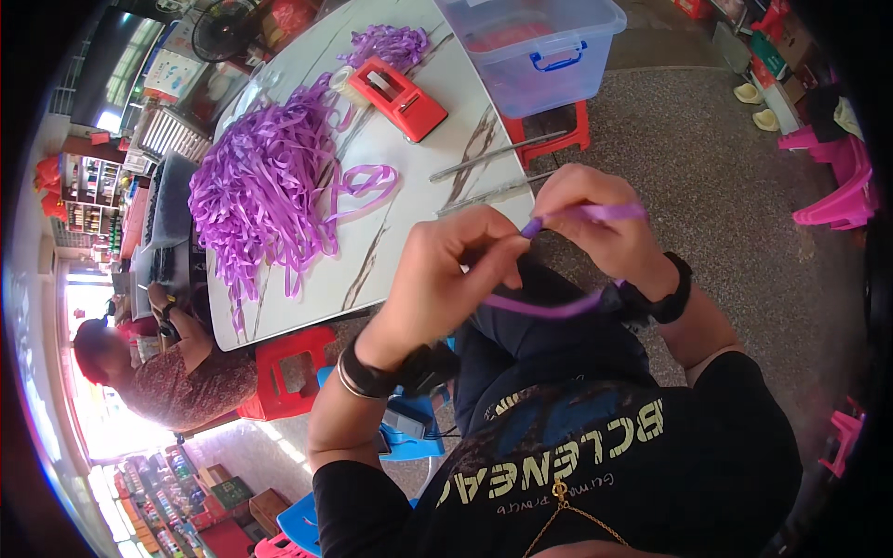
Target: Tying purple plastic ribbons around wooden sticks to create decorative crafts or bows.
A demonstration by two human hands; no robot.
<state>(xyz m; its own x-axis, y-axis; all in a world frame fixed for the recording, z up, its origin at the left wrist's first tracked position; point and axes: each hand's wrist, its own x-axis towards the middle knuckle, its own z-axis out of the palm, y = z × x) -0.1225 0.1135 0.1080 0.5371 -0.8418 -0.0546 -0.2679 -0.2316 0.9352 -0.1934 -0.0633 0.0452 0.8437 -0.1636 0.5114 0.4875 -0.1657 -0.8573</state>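
Observation:
A purple ribbon (614, 212) is pinched between both hands above my lap. My left hand (456, 265) grips it with thumb and forefinger at a darker purple bit, perhaps a knot or join. Just beside it, my right hand (595, 228) holds the same spot, fingers curled over the ribbon. One length passes over the right hand, and another stretch hangs as a loop below the two hands. To the left on the table lies a big heap of similar purple ribbons (265, 177), with one loose loop trailing from its right side.
On the white marbled table (372, 270) stand a red tape dispenser (400, 100), a tape roll (349, 86) and a smaller ribbon pile (389, 46). Metal rods (493, 156) jut over its edge. A clear plastic bin (539, 65) rests on a red stool. Another person (186, 372) sits at the left.

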